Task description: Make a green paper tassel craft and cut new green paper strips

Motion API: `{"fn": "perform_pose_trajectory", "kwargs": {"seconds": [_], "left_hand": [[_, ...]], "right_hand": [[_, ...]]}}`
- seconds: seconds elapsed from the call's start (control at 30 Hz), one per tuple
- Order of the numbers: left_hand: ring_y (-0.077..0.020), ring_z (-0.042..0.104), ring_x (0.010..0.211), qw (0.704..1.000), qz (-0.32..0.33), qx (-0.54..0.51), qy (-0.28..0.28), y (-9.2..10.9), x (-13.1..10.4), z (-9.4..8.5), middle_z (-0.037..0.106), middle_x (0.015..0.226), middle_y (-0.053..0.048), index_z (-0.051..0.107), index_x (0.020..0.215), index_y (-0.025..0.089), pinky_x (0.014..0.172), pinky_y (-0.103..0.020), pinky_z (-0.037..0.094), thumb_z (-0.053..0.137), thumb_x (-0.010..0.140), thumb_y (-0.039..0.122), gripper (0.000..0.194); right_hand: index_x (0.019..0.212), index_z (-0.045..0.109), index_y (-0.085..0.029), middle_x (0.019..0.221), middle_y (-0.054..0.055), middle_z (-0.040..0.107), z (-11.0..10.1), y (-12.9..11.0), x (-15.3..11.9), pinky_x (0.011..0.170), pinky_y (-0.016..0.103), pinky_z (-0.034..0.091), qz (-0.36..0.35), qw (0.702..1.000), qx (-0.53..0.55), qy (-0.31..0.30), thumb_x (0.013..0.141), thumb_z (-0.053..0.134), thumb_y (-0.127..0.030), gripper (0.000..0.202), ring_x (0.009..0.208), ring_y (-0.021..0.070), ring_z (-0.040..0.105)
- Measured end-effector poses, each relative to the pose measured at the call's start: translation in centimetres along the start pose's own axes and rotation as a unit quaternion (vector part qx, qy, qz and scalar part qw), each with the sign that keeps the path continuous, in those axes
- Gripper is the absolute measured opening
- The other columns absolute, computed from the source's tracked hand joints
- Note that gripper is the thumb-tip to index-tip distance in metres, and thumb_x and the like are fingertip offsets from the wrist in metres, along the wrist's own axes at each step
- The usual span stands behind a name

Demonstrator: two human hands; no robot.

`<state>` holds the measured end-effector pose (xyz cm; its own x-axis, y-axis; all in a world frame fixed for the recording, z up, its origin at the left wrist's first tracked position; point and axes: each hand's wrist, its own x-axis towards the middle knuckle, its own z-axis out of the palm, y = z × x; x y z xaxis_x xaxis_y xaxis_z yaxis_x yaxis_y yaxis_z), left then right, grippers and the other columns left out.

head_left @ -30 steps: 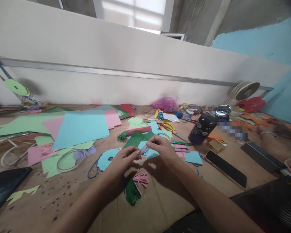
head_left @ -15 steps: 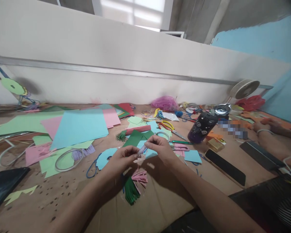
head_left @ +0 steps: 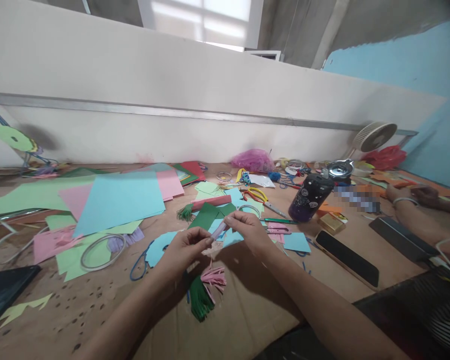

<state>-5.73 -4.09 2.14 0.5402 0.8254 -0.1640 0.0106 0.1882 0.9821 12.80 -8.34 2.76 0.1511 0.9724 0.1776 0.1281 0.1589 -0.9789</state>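
A small pale lilac strip (head_left: 219,230), paper-like and narrow, spans the fingertips of both hands. One end is pinched by my left hand (head_left: 187,247), the other by my right hand (head_left: 246,231). Just below them on the cardboard lies a fringed green paper tassel (head_left: 200,300), with a pink paper fringe (head_left: 214,278) beside it. Dark green paper pieces (head_left: 206,216) sit behind my hands. Close to my left wrist is a light blue paper piece (head_left: 158,249) with a blue cord (head_left: 138,272).
Large coloured sheets (head_left: 123,200) cover the back left. Scissors (head_left: 273,209), yellow-handled pliers (head_left: 258,193), a dark bottle (head_left: 310,197) and a phone (head_left: 347,259) are on the right. Another person's hands (head_left: 405,194) work at the far right, below a small fan (head_left: 375,136).
The lilac strip shows longer between my fingertips, as my left hand has shifted slightly left. The whole view has moved a little.
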Motion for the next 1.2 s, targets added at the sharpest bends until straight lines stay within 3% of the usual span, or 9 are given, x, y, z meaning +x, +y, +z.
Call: {"fn": "perform_pose_trajectory", "kwargs": {"seconds": [0.13, 0.33, 0.47, 0.57, 0.7, 0.8, 0.87, 1.03, 1.2], "left_hand": [[-0.0115, 0.052, 0.054, 1.000, 0.002, 0.010, 0.004, -0.1, 0.2, -0.1, 0.059, 0.064, 0.000, 0.067, 0.071, 0.017, 0.050, -0.022, 0.039, 0.081, 0.064, 0.044, 0.031], [-0.0114, 0.053, 0.056, 0.999, 0.004, 0.030, -0.022, -0.2, 0.4, -0.3, 0.060, 0.065, -0.001, 0.068, 0.070, 0.016, 0.052, -0.021, 0.040, 0.082, 0.064, 0.044, 0.032], [-0.0123, 0.057, 0.059, 0.999, -0.030, -0.010, -0.022, 0.0, 0.0, -0.1, 0.064, 0.072, -0.003, 0.070, 0.077, 0.015, 0.053, -0.021, 0.041, 0.084, 0.061, 0.041, 0.033], [-0.0097, 0.056, 0.057, 0.998, -0.045, -0.038, 0.007, 0.4, -0.5, 0.2, 0.063, 0.072, -0.001, 0.069, 0.079, 0.016, 0.051, -0.017, 0.039, 0.082, 0.065, 0.038, 0.029], [-0.0046, 0.052, 0.052, 0.995, -0.066, -0.056, 0.058, 0.7, -0.8, -0.1, 0.058, 0.077, 0.004, 0.069, 0.088, 0.023, 0.052, -0.015, 0.043, 0.081, 0.069, 0.038, 0.028], [-0.0048, 0.056, 0.054, 0.989, -0.092, -0.075, 0.089, 0.5, -0.7, -0.6, 0.061, 0.087, 0.003, 0.068, 0.100, 0.028, 0.055, -0.018, 0.048, 0.079, 0.070, 0.039, 0.034], [-0.0064, 0.060, 0.057, 0.988, -0.092, -0.076, 0.098, 0.3, -0.6, -0.8, 0.064, 0.097, 0.000, 0.069, 0.104, 0.029, 0.055, -0.018, 0.050, 0.080, 0.070, 0.039, 0.038], [-0.0089, 0.065, 0.061, 0.986, -0.106, -0.083, 0.102, 0.7, -0.6, -0.8, 0.065, 0.103, -0.002, 0.069, 0.106, 0.028, 0.056, -0.018, 0.052, 0.082, 0.067, 0.035, 0.042], [-0.0044, 0.059, 0.057, 0.984, -0.102, -0.100, 0.107, 1.1, -0.6, -0.6, 0.065, 0.097, 0.001, 0.069, 0.099, 0.026, 0.071, -0.023, 0.057, 0.083, 0.068, 0.033, 0.034]], "right_hand": [[0.084, 0.071, -0.018, 0.079, 0.003, 0.067, -0.1, -0.1, 0.1, 0.068, 0.027, 0.042, 0.009, 1.000, 0.017, -0.019, 0.085, 0.060, -0.044, 0.028, 0.075, 0.0158, 0.057], [0.075, 0.066, -0.017, 0.072, 0.000, 0.064, 0.5, 0.6, -0.1, 0.067, 0.026, 0.041, 0.008, 1.000, -0.002, -0.024, 0.074, 0.072, -0.035, 0.019, 0.069, 0.0141, 0.055], [0.076, 0.068, -0.017, 0.072, 0.001, 0.065, 0.2, 0.6, 0.3, 0.066, 0.026, 0.041, 0.011, 0.999, -0.013, -0.027, 0.081, 0.064, -0.036, 0.020, 0.069, 0.0141, 0.056], [0.089, 0.071, -0.018, 0.081, 0.003, 0.069, -1.6, 0.3, 1.1, 0.068, 0.027, 0.042, -0.014, 0.996, -0.083, -0.007, 0.091, 0.051, -0.040, 0.030, 0.075, 0.0157, 0.059], [0.092, 0.072, -0.021, 0.091, 0.003, 0.071, -5.1, 0.1, 2.1, 0.069, 0.027, 0.038, -0.027, 0.940, -0.332, 0.078, 0.087, 0.058, -0.033, 0.019, 0.082, 0.0182, 0.060], [0.087, 0.073, -0.021, 0.096, 0.006, 0.072, -6.7, 0.7, 2.4, 0.067, 0.028, 0.034, 0.030, 0.867, -0.495, 0.049, 0.078, 0.066, -0.026, 0.012, 0.087, 0.0216, 0.061], [0.084, 0.074, -0.021, 0.097, 0.007, 0.071, -7.1, 1.5, 2.4, 0.065, 0.027, 0.033, 0.053, 0.843, -0.535, 0.018, 0.072, 0.071, -0.021, 0.013, 0.088, 0.0226, 0.062], [0.069, 0.072, -0.019, 0.083, 0.007, 0.072, -7.1, 2.2, 2.6, 0.060, 0.028, 0.030, 0.060, 0.839, -0.540, 0.023, 0.070, 0.066, -0.010, 0.011, 0.078, 0.0205, 0.062], [0.081, 0.072, -0.021, 0.084, 0.002, 0.072, -8.2, 1.0, 2.8, 0.061, 0.025, 0.034, 0.043, 0.858, -0.508, 0.057, 0.079, 0.063, -0.022, 0.008, 0.078, 0.0179, 0.063]]}}
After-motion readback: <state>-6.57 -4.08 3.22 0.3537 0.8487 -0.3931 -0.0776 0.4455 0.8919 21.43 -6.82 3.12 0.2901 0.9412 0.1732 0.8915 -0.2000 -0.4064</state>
